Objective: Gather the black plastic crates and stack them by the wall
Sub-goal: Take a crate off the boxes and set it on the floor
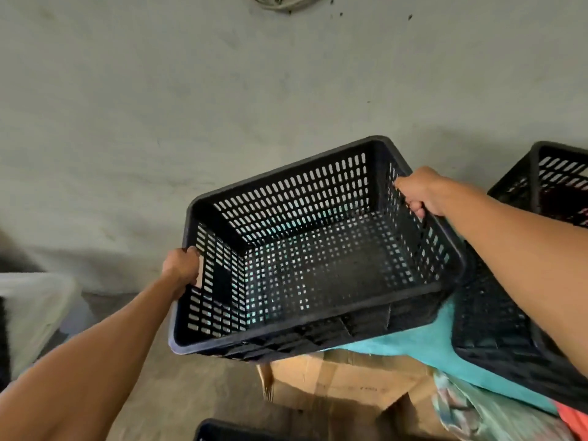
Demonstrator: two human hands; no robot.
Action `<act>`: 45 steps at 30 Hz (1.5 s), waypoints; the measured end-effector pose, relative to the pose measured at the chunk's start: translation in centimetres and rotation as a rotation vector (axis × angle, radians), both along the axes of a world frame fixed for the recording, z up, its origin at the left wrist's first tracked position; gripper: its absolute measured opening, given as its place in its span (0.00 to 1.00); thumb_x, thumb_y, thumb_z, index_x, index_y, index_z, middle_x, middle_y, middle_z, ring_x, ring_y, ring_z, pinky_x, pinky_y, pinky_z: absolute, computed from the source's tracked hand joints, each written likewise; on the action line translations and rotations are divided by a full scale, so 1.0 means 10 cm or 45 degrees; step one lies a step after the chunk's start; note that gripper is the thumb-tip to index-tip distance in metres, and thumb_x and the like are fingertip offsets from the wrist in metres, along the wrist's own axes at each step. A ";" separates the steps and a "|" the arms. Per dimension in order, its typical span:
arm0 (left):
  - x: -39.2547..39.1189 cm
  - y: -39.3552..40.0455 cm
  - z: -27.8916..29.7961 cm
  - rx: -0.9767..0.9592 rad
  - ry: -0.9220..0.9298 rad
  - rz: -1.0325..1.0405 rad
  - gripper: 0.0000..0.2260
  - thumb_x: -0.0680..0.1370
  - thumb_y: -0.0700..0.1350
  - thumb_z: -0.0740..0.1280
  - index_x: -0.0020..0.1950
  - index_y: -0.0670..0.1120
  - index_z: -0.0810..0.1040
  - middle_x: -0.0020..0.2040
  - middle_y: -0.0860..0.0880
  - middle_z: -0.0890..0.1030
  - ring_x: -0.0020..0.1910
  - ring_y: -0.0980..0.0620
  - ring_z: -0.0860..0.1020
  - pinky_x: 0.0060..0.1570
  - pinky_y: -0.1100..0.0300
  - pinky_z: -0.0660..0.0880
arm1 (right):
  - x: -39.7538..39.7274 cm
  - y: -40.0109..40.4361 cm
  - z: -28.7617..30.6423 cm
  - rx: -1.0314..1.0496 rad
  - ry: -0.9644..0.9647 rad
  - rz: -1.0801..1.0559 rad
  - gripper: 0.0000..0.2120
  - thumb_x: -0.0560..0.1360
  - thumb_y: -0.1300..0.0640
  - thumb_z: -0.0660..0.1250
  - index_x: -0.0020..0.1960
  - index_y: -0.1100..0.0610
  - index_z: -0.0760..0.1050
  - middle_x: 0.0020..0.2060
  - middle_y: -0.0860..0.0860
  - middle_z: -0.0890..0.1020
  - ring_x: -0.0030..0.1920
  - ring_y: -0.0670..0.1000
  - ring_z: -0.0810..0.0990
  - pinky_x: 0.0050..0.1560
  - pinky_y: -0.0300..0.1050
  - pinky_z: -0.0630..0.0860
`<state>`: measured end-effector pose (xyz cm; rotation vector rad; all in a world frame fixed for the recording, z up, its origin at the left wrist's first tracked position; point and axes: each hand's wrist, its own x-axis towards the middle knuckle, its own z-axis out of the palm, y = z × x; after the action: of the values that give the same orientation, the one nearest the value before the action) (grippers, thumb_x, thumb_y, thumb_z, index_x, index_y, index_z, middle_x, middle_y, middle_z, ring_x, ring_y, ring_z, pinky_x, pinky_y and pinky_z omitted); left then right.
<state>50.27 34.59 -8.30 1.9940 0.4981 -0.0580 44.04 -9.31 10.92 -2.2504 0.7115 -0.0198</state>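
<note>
I hold an empty black perforated plastic crate (318, 281) in the air in front of the grey wall (191, 106), tilted down toward me. My left hand (182, 271) grips its left rim and handle slot. My right hand (420, 192) grips the right rim. A second black crate (496, 329) lies under my right forearm on a teal cloth. A third black crate (560, 179) stands at the far right against the wall. The rim of another black crate (222, 431) peeks in at the bottom edge.
A cardboard box (334, 383) sits below the held crate, with a teal cloth (413, 345) and patterned fabric (471, 412) draped beside it. A pale blurred object (28, 313) is at the left. Bare concrete floor (191, 386) lies between.
</note>
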 end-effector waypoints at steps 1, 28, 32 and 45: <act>-0.04 0.13 0.05 0.024 -0.008 -0.044 0.17 0.79 0.45 0.54 0.53 0.33 0.76 0.33 0.40 0.72 0.24 0.45 0.68 0.31 0.48 0.73 | -0.15 0.11 -0.04 0.021 -0.002 -0.019 0.14 0.81 0.56 0.58 0.58 0.66 0.71 0.28 0.54 0.65 0.25 0.50 0.62 0.24 0.42 0.63; -2.32 1.40 -1.92 0.232 0.602 -0.350 0.17 0.77 0.46 0.61 0.56 0.33 0.75 0.43 0.25 0.77 0.40 0.27 0.78 0.45 0.35 0.77 | -3.22 1.33 -3.75 0.336 0.431 -0.605 0.14 0.78 0.47 0.61 0.42 0.58 0.70 0.27 0.55 0.72 0.20 0.53 0.68 0.20 0.40 0.66; -2.53 1.47 -2.61 0.238 0.688 -0.255 0.15 0.80 0.46 0.61 0.59 0.36 0.74 0.31 0.45 0.73 0.25 0.45 0.72 0.33 0.52 0.74 | -3.41 1.40 -4.48 0.381 0.501 -0.647 0.16 0.79 0.45 0.61 0.41 0.57 0.70 0.29 0.54 0.72 0.24 0.54 0.70 0.23 0.43 0.69; -2.76 1.57 -3.79 0.186 0.701 -0.231 0.07 0.82 0.47 0.60 0.54 0.44 0.71 0.41 0.42 0.78 0.32 0.45 0.77 0.38 0.49 0.79 | -3.51 1.64 -5.48 0.606 0.551 -0.815 0.13 0.83 0.52 0.57 0.59 0.62 0.69 0.35 0.53 0.72 0.31 0.52 0.72 0.17 0.34 0.70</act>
<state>22.65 50.26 -46.25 2.1564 0.6800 -0.7154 8.96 7.07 -43.90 -1.5108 1.4720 0.3010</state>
